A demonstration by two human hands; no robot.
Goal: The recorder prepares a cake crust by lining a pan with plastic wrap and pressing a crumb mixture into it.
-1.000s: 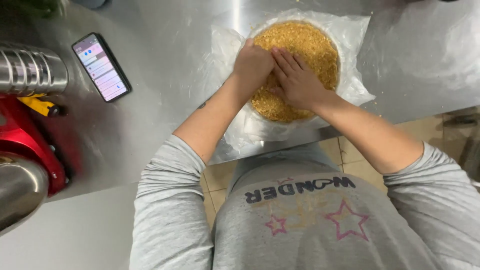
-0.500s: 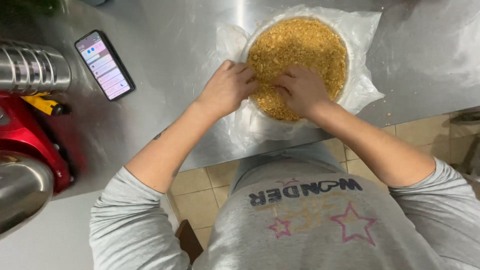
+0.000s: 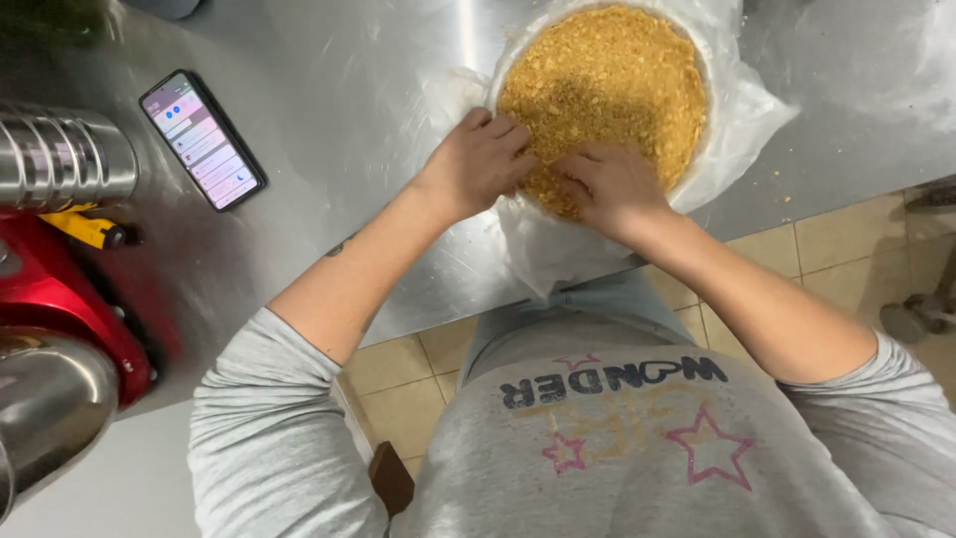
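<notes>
Under both hands' fingers, crumb crust

I see one screen: a smartphone, a slim dark-edged rectangle, lying slanted on the steel counter toward its left end, its display lit pale with red and blue patches.

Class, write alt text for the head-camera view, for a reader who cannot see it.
Two bare hands, left hand and right hand, press golden crumbs in a round, plastic-lined pan on a steel counter. A phone lies to the left.
</notes>
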